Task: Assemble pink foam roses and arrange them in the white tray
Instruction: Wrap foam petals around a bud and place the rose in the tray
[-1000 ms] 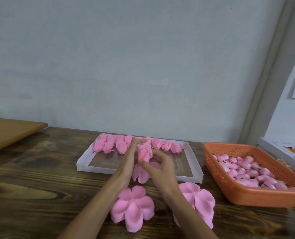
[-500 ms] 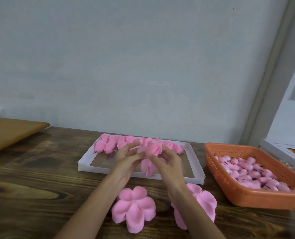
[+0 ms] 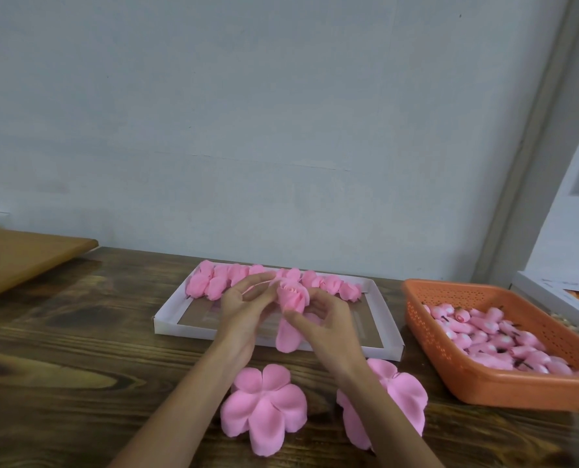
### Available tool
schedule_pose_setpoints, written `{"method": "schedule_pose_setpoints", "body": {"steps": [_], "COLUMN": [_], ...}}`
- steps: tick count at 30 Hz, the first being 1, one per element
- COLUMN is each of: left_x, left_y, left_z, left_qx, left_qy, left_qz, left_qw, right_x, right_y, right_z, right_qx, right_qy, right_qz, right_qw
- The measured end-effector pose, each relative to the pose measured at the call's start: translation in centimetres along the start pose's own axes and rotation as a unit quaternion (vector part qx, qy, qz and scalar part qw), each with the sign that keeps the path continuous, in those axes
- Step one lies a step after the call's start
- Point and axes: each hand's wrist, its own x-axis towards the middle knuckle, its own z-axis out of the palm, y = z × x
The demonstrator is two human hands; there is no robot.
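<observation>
Held up between both hands, over the middle of the white tray and clear of its floor: a part-made pink foam rose, bud wrapped tight at the top, one loose petal hanging down toward the tray's near rim; left hand at the rose's left side, fingers curled, thumb and fingertips pinching the wrapped petals; right hand at its right and lower side, fingers likewise curled in, pinching near the base, exact contact partly hidden behind the foam; along the tray's far edge, a row of finished roses, side by side and touching, from the left corner almost to the right one; on the dark wooden table, just in front of the tray, a flat five-petal foam blank between the forearms and a second blank partly under the right forearm; to the right of the tray, near but apart, an orange perforated basket holding a heap of small pink buds; beyond the basket, at the frame's edge, a white box; far left, a lighter wooden surface beside the table's end.
</observation>
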Motion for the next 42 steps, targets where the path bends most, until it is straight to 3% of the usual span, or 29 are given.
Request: {"method": "schedule_pose_setpoints", "body": {"steps": [13, 26, 32, 37, 42], "left_x": [0.3, -0.2, -0.1, -0.4, -0.5], "left_y": [0.2, 0.7, 1.0, 0.5, -0.5], "left_z": [-0.4, 0.1, 0.2, -0.1, 0.0], "left_qx": [0.011, 0.025, -0.019, 0.060, 0.052], "left_qy": [-0.072, -0.087, -0.098, -0.162, -0.129], "left_qz": [-0.013, 0.034, -0.014, -0.094, -0.101], "left_qw": [0.997, 0.995, 0.995, 0.980, 0.985], "right_x": [-0.2, 0.1, 0.4, 0.7, 0.7], "right_y": [-0.9, -0.6, -0.5, -0.5, -0.4], "right_z": [-0.3, -0.6, -1.2, -1.9, -2.1], "right_qx": [-0.081, -0.003, 0.056, 0.112, 0.106], "right_qy": [0.030, 0.034, 0.075, 0.100, 0.105], "right_qz": [-0.007, -0.006, 0.018, 0.047, 0.051], "right_qw": [0.996, 0.999, 0.995, 0.988, 0.987]}}
